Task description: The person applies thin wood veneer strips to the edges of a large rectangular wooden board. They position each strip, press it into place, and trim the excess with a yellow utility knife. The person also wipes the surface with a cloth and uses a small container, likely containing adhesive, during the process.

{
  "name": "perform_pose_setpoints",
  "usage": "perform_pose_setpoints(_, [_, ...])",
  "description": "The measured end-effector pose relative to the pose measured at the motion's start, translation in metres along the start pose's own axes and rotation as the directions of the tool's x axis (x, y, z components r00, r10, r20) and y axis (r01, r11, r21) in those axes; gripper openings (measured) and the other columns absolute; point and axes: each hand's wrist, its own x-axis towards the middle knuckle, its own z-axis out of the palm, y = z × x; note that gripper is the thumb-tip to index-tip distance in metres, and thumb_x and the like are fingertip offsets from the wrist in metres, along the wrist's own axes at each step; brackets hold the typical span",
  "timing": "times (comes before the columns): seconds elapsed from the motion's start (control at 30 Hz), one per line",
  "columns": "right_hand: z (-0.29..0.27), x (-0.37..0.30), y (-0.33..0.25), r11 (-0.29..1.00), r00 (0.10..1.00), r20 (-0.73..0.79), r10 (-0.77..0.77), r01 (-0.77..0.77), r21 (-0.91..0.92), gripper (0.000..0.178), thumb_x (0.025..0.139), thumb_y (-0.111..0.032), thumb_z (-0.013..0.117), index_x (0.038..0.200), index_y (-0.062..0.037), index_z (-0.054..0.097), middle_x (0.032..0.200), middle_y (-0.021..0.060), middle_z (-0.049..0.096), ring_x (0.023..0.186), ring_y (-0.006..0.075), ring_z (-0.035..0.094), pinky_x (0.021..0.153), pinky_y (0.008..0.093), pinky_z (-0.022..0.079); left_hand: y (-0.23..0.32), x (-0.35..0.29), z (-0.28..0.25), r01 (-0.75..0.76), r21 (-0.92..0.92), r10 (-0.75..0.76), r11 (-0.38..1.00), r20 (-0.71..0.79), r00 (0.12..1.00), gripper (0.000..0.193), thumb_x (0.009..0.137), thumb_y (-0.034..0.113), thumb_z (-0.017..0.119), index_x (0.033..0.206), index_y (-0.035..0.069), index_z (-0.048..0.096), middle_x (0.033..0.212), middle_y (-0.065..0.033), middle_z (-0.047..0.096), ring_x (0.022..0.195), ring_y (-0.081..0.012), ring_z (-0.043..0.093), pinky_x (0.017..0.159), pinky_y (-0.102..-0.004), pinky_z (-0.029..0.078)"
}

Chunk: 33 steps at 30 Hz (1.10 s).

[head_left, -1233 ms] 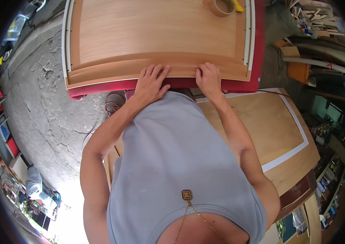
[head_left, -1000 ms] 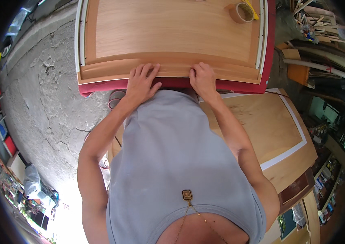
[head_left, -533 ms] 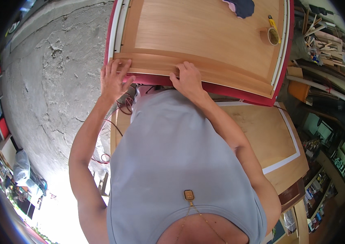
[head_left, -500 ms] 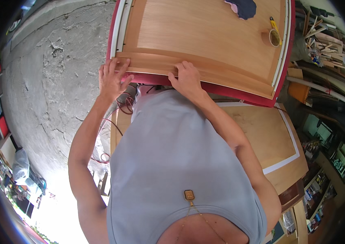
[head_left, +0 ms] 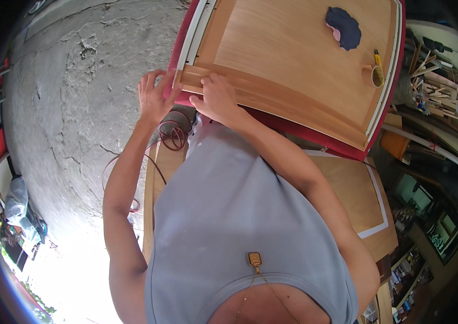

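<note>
A shallow wooden panel [head_left: 277,51] with a brown wooden border strip [head_left: 288,108], pale edge rails and a red padded rim [head_left: 180,46] lies before me. My left hand [head_left: 154,97] is at its near left corner, fingers spread, the fingertips touching or just beside the red rim. To its right, my right hand [head_left: 219,100] rests on the near border strip. Its fingers are bent on the wood and the thumb is stretched apart toward the edge. I see no tool or loose piece in either hand.
On the panel lie a dark blue and pink cloth [head_left: 344,28], a small tub [head_left: 376,76] and a yellow-handled cutter [head_left: 377,55]. A coiled dark red hose [head_left: 172,135] is near my left forearm. Wood scraps [head_left: 438,89] are piled at right. Cracked concrete floor [head_left: 94,97] spreads left.
My right hand has slid left along the border strip, closer to the left hand. The panel appears shifted right and slightly turned in view. The left hand is now by the corner.
</note>
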Motion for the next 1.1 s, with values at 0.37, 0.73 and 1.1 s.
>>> perform_pose_setpoints(0.37, [-0.002, 0.020, -0.023, 0.975, 0.990, 0.142, -0.001, -0.031, 0.222, 0.057, 0.077, -0.039, 0.074, 0.113, 0.0028, 0.065, 0.117, 0.0213, 0.058, 0.112, 0.0384, 0.056, 0.096, 0.0507, 0.045, 0.002, 0.030, 0.020, 0.263, -0.308, -0.215, 0.914, 0.180, 0.960, 0.055, 0.077, 0.024, 0.074, 0.129, 0.013, 0.060, 0.097, -0.0138, 0.069, 0.088, -0.0309, 0.067, 0.080, -0.0415, 0.055])
perform_pose_setpoints(0.73, [-0.045, -0.070, 0.055, 0.997, 1.000, 0.004, 0.012, -0.012, 0.081, 0.047, 0.081, -0.032, 0.072, 0.114, 0.0011, 0.066, 0.110, 0.0179, 0.059, 0.105, 0.0343, 0.054, 0.091, 0.0439, 0.046, 0.013, 0.037, 0.027, 0.235, -0.113, -0.216, 0.965, 0.159, 0.963, 0.061, 0.075, 0.025, 0.073, 0.131, 0.014, 0.053, 0.098, -0.0203, 0.068, 0.085, -0.0394, 0.068, 0.076, -0.0473, 0.056])
perform_pose_setpoints(1.1, [-0.043, -0.082, 0.058, 0.977, 0.997, -0.012, 0.078, -0.075, 0.199, 0.047, 0.080, -0.029, 0.073, 0.115, -0.0001, 0.066, 0.111, 0.0161, 0.058, 0.111, 0.0338, 0.053, 0.094, 0.0446, 0.045, 0.015, 0.052, 0.031, 0.268, 0.025, -0.268, 0.963, 0.184, 0.946, 0.047, 0.076, 0.031, 0.070, 0.117, 0.015, 0.054, 0.089, -0.0178, 0.069, 0.076, -0.0378, 0.069, 0.066, -0.0474, 0.056])
